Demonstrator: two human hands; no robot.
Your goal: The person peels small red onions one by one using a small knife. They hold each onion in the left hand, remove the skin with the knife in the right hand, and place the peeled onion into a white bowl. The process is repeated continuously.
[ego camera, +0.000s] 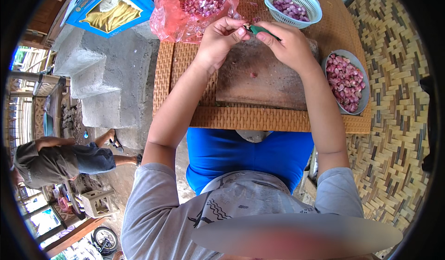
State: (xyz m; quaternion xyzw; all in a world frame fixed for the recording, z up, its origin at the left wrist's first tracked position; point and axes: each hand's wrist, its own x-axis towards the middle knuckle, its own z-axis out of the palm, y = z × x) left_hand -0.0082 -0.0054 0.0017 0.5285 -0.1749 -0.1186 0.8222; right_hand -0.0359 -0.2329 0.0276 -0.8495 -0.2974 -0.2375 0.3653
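My left hand [224,39] pinches a small shallot between thumb and fingertips, mostly hidden by them. In my right hand [286,40] is a small knife with a green handle [257,29]; its blade is hardly visible at the shallot. Both hands meet above the far edge of a worn wooden board [264,82], on which a scrap of shallot skin [253,75] lies. Beyond my left hand spreads a red plastic bag [167,20] of shallot peelings [205,3]. A pale basket [318,11] behind my right hand holds peeled shallots [291,9].
A grey bowl [365,96] of unpeeled shallots [345,81] stands at the right on the woven table [243,118]. A woven bamboo wall [393,96] rises beside it. To the left are concrete steps [104,75], a blue box [114,27], a person [59,161] and a stool [99,202].
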